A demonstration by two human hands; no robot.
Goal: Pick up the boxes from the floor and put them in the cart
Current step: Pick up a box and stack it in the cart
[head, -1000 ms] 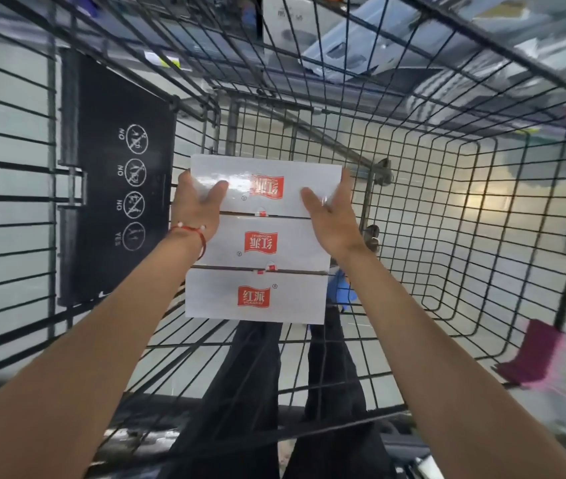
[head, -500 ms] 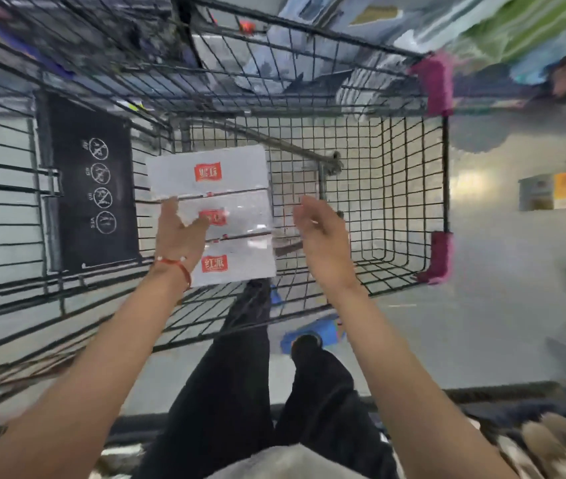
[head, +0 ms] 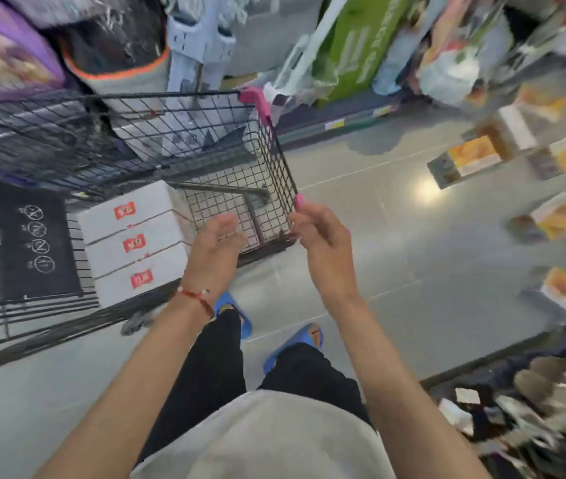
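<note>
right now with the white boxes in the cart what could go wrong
The orange-and-white cardboard boxes lie scattered on the glossy grey floor; stepping among them in blue slippers could mean a trip. The three white red-labelled boxes sit at one end of the black wire cart, so later boxes may pile unevenly.

Underfoot, grey glossy floor (head: 395, 271), tiled, with a bright glare spot (head: 426, 190) at right. Bears a wire cart (head: 274, 160) at left and two blue slippers (head: 295, 340) just beside it. Bears also, at right, orange-and-white boxes (head: 464, 162), well apart: one near the glare, a second box (head: 565, 157) beyond, a third box (head: 547, 217) lower, a fourth box (head: 565, 293) nearest; blurred, possibly lying on their sides. Inside the cart, three white boxes (head: 136, 243) with red labels, touching in a row, beside a dark panel (head: 32, 236).
</note>
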